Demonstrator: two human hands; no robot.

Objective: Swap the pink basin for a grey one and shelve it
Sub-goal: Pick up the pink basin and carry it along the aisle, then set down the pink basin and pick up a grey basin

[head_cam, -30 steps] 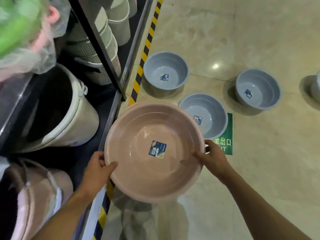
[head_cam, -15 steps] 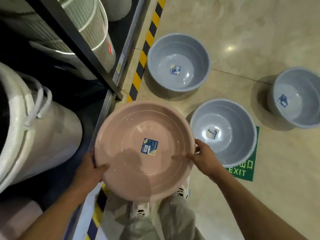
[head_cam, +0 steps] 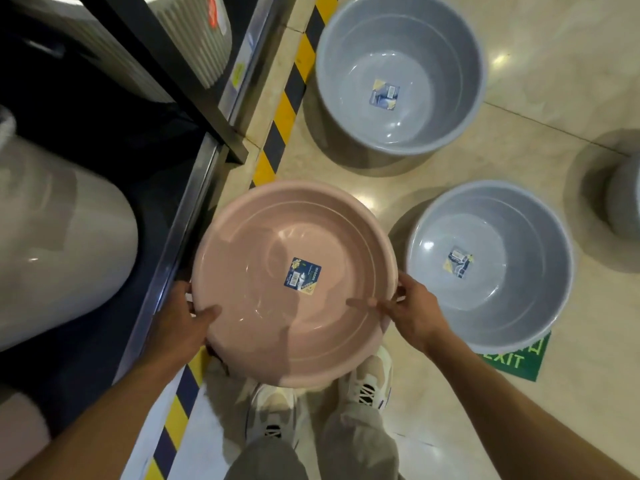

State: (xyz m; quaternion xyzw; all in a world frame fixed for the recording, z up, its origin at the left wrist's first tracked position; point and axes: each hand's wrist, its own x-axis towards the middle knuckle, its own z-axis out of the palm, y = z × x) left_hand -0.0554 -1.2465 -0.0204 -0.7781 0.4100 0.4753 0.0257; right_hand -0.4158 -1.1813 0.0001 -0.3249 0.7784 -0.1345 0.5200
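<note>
I hold a round pink basin (head_cam: 270,244) level above my feet, a blue label stuck to its bottom. My left hand (head_cam: 180,320) grips its near-left rim with the thumb inside. My right hand (head_cam: 412,313) grips the near-right rim the same way. Two grey basins stand upright on the floor: one (head_cam: 491,306) just right of the pink basin, another (head_cam: 436,36) further ahead. The edge of a third grey basin (head_cam: 623,199) shows at the far right. The dark shelf (head_cam: 173,244) runs along my left.
A large white bin (head_cam: 59,244) lies on the low shelf at left, ribbed pale bins (head_cam: 197,39) above it. Yellow-black tape (head_cam: 284,112) marks the floor along the shelf. A green EXIT sticker (head_cam: 516,362) lies on the tiles. My shoes (head_cam: 273,407) are below the basin.
The view has dropped closer to the floor and the pink basin has come lower, beside the shelf edge. Both hands keep their grip on its rim.
</note>
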